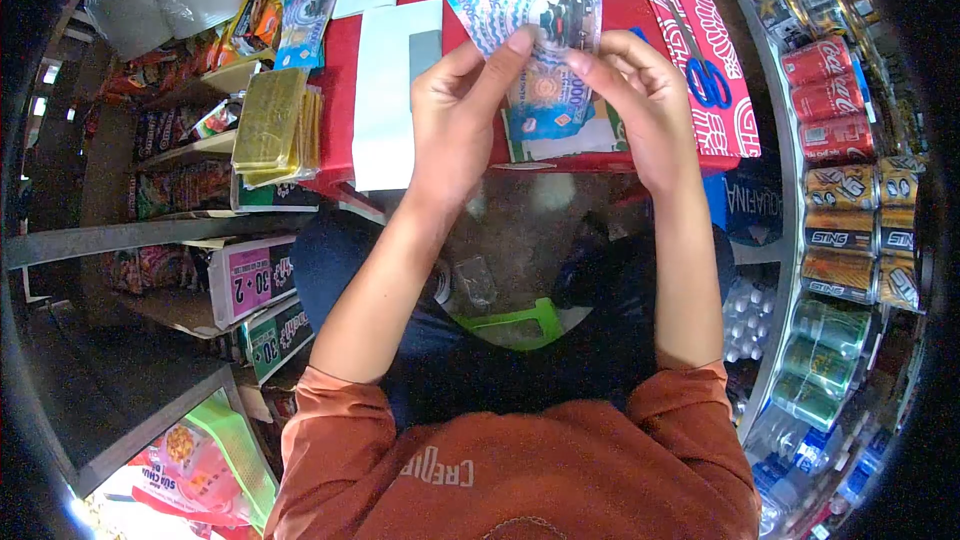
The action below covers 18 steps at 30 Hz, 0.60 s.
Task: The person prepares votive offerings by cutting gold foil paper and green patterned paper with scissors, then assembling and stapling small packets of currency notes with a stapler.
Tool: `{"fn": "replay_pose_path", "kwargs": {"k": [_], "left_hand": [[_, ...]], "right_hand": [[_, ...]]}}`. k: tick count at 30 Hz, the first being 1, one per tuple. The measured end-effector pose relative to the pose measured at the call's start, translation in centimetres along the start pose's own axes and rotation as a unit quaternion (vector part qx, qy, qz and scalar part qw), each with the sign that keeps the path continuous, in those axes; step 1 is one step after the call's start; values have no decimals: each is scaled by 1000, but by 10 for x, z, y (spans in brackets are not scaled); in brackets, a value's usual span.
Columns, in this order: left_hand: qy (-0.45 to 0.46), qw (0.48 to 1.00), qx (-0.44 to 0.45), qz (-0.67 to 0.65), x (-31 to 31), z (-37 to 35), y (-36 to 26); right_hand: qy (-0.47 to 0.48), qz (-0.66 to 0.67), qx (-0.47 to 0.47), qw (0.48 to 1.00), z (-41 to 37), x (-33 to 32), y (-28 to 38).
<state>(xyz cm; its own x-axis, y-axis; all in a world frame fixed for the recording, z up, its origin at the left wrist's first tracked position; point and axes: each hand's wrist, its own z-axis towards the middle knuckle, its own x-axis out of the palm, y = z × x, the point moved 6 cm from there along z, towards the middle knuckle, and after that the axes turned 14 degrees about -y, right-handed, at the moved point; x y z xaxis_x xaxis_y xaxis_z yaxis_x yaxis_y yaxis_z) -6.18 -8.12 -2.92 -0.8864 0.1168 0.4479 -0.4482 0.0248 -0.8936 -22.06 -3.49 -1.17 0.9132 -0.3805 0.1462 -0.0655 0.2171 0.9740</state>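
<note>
My left hand (465, 105) pinches the lower left edge of a fan of blue banknotes (560, 5) above the red table. At the notes' lower right, my right hand (640, 95) holds them with thumb and bent fingers. Directly below the fan, more blue notes (548, 105) lie over a greenish sheet at the table's front edge. A white envelope (378, 105) is left of my left hand. Blue-handled scissors (708, 83) rest on red-and-white patterned paper (742, 125) to the right of my right hand.
The red table (337, 90) spans the top. Left are a gold-coloured stack (268, 125), a blue note-like sheet (306, 20) and shelves of packets. Shelved drinks, including red cans (825, 90), stand right. A green plastic object (515, 325) sits on the floor between my legs.
</note>
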Motion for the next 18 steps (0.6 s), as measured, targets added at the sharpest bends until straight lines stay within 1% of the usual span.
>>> {"fn": "replay_pose_path", "kwargs": {"k": [6, 9, 12, 15, 18], "left_hand": [[-14, 1000, -17, -14, -3, 4, 6], [-5, 1000, -10, -5, -3, 5, 8], [-20, 999, -14, 27, -4, 4, 6], [-35, 999, 11, 36, -11, 9, 14], [2, 986, 80, 146, -14, 14, 18]], "right_hand": [[42, -67, 31, 996, 0, -7, -2], [40, -97, 62, 993, 0, -10, -3], [11, -157, 102, 982, 2, -19, -4], [10, -190, 144, 971, 8, -36, -17], [-5, -219, 106, 970, 8, -37, -21]]}}
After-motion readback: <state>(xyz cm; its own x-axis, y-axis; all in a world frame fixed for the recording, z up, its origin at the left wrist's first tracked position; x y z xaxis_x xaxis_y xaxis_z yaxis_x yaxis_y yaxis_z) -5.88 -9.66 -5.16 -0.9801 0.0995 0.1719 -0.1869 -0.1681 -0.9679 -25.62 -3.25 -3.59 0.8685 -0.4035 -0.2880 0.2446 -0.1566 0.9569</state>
